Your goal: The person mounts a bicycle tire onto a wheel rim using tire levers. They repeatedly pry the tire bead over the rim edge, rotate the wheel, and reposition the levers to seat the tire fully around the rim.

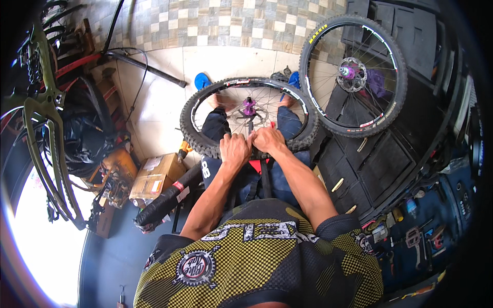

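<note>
A bicycle wheel [205, 145] with a knobby black tire, a purple hub and thin spokes lies tilted across my knees. My left hand [235, 149] is closed over its near edge, knuckles up, gripping tire and rim. Right beside it, my right hand [268, 140] grips the same edge, and the two thumbs nearly meet. A small red piece shows by the right-hand fingers; its kind cannot be made out. Below the hands, a dark strap-like strip and a red patch lie between my thighs. My fingertips are hidden under the hands.
A second wheel [307, 77] with a disc rotor leans at the right on black panels [370, 179]. At the left are a green bike frame [49, 110], a cardboard box [156, 177] and a black wrapped tube [167, 203]. Tools and pedals lie at the lower right.
</note>
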Action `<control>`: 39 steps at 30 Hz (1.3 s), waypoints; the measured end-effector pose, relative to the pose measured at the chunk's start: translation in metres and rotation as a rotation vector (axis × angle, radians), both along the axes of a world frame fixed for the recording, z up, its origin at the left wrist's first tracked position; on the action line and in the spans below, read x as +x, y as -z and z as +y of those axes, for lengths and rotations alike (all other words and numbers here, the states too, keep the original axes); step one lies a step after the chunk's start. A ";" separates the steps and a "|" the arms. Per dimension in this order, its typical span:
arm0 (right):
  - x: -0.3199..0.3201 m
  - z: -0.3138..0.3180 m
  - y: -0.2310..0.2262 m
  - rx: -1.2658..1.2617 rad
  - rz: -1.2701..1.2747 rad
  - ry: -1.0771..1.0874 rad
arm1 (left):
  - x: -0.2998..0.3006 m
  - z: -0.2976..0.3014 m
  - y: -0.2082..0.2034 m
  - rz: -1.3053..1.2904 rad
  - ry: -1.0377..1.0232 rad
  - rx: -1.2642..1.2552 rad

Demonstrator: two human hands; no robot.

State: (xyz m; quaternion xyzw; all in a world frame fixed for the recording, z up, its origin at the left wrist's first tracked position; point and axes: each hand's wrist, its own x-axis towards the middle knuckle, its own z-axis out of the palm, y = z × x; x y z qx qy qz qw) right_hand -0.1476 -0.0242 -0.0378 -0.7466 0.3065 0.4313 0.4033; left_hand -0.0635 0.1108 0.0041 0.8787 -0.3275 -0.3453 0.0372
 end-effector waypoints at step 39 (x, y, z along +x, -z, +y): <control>-0.012 0.018 -0.007 -0.072 0.146 -0.083 | -0.007 0.032 0.046 0.297 -0.328 0.281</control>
